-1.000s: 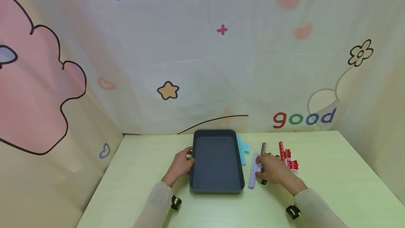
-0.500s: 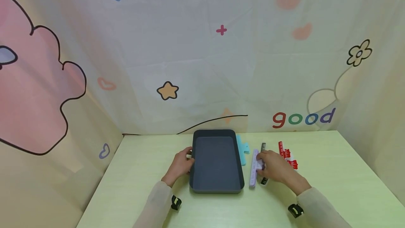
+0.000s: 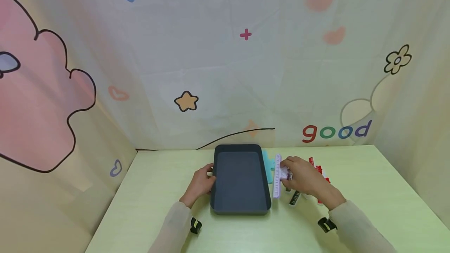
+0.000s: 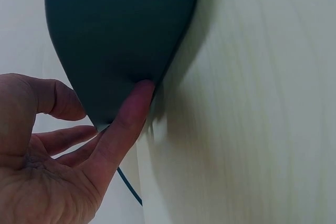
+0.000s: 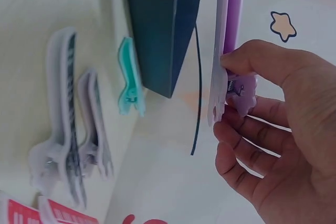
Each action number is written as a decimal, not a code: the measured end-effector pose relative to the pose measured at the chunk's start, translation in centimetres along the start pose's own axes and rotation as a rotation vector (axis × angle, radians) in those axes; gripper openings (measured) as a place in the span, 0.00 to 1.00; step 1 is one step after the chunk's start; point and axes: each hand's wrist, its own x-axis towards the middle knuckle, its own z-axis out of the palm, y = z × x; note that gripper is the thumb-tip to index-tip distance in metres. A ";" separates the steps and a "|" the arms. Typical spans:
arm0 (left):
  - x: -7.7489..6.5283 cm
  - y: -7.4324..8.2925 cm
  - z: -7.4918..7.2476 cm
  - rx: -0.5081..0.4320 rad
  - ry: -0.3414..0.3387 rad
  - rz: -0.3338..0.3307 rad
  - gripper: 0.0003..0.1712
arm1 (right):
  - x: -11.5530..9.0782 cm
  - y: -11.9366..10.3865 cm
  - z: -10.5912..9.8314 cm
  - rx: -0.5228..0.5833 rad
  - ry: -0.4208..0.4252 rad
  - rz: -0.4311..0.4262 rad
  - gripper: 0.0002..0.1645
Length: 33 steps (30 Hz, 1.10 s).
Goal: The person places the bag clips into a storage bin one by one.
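Observation:
My right hand (image 3: 304, 177) pinches a purple bag clip (image 3: 277, 179) by its handle, just right of the dark grey tray (image 3: 240, 211). In the right wrist view, the thumb presses on the lilac clip's side and the other fingers curl beneath its spring. My left hand (image 3: 200, 184) grips the tray's left wall; in the left wrist view a finger presses against the outer wall while the thumb is at the rim. A turquoise clip (image 3: 268, 167) lies along the tray's right side. Black-and-white clips (image 5: 63, 103) lie below my right hand, partly hidden in the head view.
Red clips (image 3: 319, 170) lie farther right, half covered by the right hand in the head view. A pale green table (image 3: 147, 198) carries everything. A printed curtain (image 3: 211, 69) hangs behind the table's back edge.
My right hand has picked up the purple clip from the table and moved it up and slightly left, toward the tray. Black clips have come into sight beneath. The left hand and tray stay put.

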 end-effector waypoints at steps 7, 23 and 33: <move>-0.3 -0.3 0.2 -0.002 -0.013 -0.009 0.30 | 0.9 -1.0 -0.9 -0.015 0.018 -0.032 0.22; -0.2 -0.6 0.1 -0.021 -0.009 0.006 0.31 | 4.3 -4.1 -2.0 -0.013 -0.004 -0.042 0.25; 0.0 -0.3 -0.2 -0.018 -0.003 0.017 0.31 | 6.3 -5.6 -1.9 -0.015 0.022 -0.087 0.25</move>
